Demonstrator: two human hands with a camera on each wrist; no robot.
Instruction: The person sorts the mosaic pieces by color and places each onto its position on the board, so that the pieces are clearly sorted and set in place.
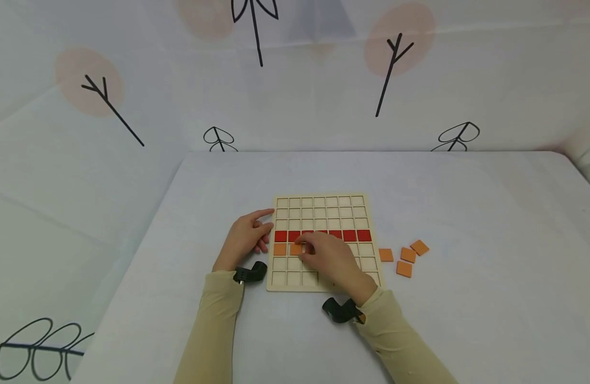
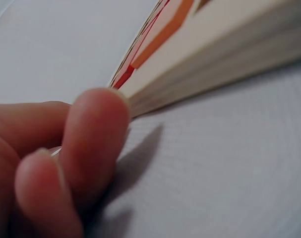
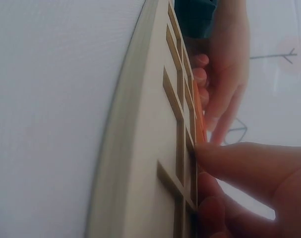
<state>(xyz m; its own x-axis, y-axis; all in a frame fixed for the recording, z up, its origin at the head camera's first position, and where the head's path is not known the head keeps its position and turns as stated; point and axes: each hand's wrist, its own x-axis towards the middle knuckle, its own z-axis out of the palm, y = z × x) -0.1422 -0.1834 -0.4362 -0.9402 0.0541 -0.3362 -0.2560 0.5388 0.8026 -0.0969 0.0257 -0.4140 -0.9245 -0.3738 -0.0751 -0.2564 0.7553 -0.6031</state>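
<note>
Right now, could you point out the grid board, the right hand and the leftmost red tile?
Grid board (image 1: 320, 202), head view: a bare cell in the farthest row.
Right hand (image 1: 333, 260), head view: back of the hand.
Leftmost red tile (image 1: 280, 236), head view: middle of its top face.

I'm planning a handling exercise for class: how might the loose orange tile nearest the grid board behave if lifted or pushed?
That orange tile looks flat and straight-edged, so it would probably stay stiff when lifted. Being small and thin, it is likely light. Lying flat on the white tabletop, it would likely slide rather than roll when pushed.
</note>
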